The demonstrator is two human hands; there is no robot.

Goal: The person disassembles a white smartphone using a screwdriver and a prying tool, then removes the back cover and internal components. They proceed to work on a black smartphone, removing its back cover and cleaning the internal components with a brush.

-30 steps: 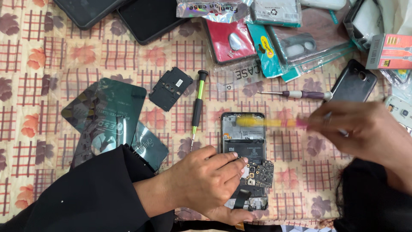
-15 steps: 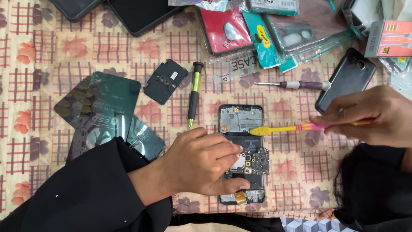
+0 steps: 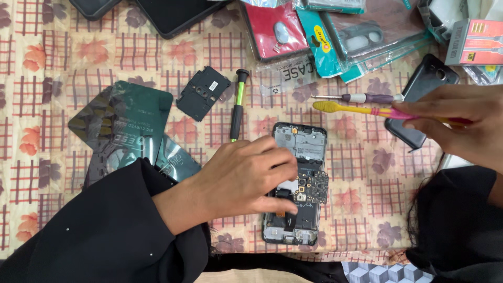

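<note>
An opened phone [image 3: 301,141] lies face down on the checked floral cloth, its circuit board [image 3: 313,187] exposed and loose at the middle. My left hand [image 3: 242,178] rests on the phone's left side, fingers spread over the frame and touching the board area. My right hand [image 3: 463,124] is at the right, above and apart from the phone, gripping a yellow and pink toothbrush [image 3: 361,109] whose head points left.
A green-handled screwdriver [image 3: 238,104] and a black plastic cover piece [image 3: 203,93] lie left of the phone. A small purple screwdriver [image 3: 361,98], a black phone [image 3: 422,94], dark green packets [image 3: 128,126] and several packaged phone cases [image 3: 335,31] surround it.
My right hand has lifted the toothbrush up and to the right, off the phone. My left hand has stayed on the phone, its fingers shifting slightly.
</note>
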